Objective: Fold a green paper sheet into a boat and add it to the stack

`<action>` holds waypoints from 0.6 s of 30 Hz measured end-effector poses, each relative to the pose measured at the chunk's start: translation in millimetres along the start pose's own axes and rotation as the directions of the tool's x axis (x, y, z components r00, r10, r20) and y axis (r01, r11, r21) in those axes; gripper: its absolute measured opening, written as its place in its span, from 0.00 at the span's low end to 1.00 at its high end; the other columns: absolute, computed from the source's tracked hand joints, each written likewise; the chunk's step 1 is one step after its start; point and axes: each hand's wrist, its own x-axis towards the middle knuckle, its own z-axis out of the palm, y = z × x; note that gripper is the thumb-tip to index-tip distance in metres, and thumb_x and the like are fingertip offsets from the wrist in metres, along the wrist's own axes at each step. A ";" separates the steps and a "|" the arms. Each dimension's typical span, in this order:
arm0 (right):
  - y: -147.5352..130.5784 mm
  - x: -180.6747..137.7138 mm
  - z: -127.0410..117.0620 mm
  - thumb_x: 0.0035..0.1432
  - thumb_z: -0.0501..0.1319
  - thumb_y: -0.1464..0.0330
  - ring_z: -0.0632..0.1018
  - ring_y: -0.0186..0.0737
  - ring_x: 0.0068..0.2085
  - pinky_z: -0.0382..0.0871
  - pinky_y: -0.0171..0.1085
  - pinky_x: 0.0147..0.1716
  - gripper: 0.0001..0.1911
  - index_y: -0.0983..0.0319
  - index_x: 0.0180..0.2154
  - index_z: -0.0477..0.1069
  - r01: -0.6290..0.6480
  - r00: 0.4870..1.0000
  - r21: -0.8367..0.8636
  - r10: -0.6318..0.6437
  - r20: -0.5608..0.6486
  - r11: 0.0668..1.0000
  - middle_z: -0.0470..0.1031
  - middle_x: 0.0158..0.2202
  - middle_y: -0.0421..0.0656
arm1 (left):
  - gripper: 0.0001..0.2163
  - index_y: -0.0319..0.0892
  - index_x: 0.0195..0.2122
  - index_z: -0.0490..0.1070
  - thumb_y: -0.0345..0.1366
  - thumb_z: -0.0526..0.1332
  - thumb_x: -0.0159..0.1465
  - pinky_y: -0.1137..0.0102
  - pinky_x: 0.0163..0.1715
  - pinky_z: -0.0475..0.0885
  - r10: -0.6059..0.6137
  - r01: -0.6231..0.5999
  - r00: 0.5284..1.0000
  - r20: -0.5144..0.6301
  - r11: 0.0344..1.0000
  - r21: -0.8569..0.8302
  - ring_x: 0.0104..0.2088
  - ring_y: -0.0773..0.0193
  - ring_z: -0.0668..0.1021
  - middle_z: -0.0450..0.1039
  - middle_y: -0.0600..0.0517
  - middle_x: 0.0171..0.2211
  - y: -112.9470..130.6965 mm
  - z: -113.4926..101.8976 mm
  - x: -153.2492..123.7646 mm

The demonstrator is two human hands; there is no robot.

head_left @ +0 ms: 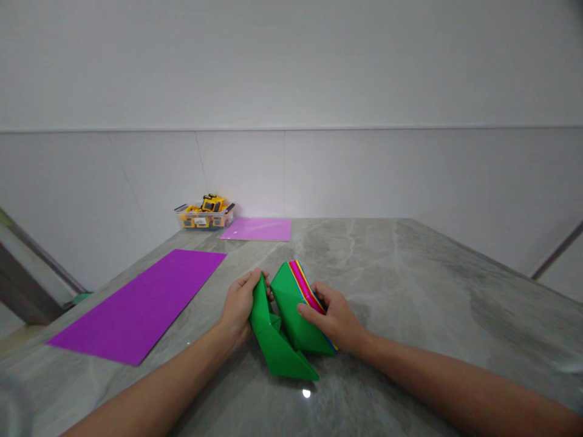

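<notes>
Head view: green folded paper (294, 318) between two hands, in front of person, over gray table (410, 285); can't tell if paper's bottom touches table. Left hand (240, 303) pinches green flap on left side. Right hand (337, 315) pinches other side, thumb in front, by striped edge (304, 284) of pink, yellow, blue. Big purple sheet (146, 303) flat, left of hands. Light purple sheet (262, 229) farther back, clear box (200, 223) of yellow toys (213, 203) just beside it.

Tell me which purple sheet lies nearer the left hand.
The deep purple sheet, just left of the left hand; the other, a paler lilac sheet, lies farther back, near the clear bin.
</notes>
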 end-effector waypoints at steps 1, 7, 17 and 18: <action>-0.3 -0.1 0.2 0.56 0.61 0.56 0.64 0.35 0.28 0.58 0.34 0.27 0.15 0.60 0.28 0.62 -0.001 1.000 -0.001 0.001 -0.003 1.000 0.61 0.25 0.36 | 0.09 0.38 0.30 0.73 0.39 0.66 0.58 0.75 0.22 0.69 0.004 -0.004 1.000 0.003 1.000 0.002 0.19 0.69 0.73 0.71 0.55 0.21 0.8 0.1 -0.3; -0.8 -0.7 0.9 0.56 0.60 0.57 0.65 0.35 0.28 0.57 0.34 0.27 0.14 0.61 0.29 0.63 -0.001 1.000 0.015 0.001 -0.014 1.000 0.62 0.25 0.36 | 0.11 0.38 0.30 0.72 0.41 0.67 0.57 0.74 0.21 0.68 0.031 -0.031 0.999 0.044 0.999 0.011 0.19 0.68 0.73 0.71 0.55 0.20 5.1 0.0 -3.0; -0.3 -1.7 0.1 0.57 0.60 0.56 0.64 0.35 0.28 0.57 0.35 0.28 0.15 0.61 0.29 0.62 0.008 1.000 0.000 -0.008 0.016 1.000 0.62 0.26 0.36 | 0.13 0.37 0.29 0.73 0.42 0.69 0.53 0.75 0.22 0.68 0.063 -0.063 0.998 -0.003 0.998 0.010 0.20 0.69 0.72 0.71 0.55 0.21 3.0 0.5 -0.5; -0.3 -2.0 0.1 0.57 0.60 0.56 0.64 0.35 0.28 0.57 0.35 0.28 0.15 0.61 0.29 0.63 0.010 1.000 -0.006 -0.010 0.017 1.000 0.62 0.26 0.36 | 0.13 0.37 0.29 0.73 0.42 0.70 0.52 0.75 0.21 0.68 0.062 -0.062 0.998 -0.003 0.998 0.013 0.21 0.69 0.72 0.71 0.55 0.21 3.2 0.4 -0.8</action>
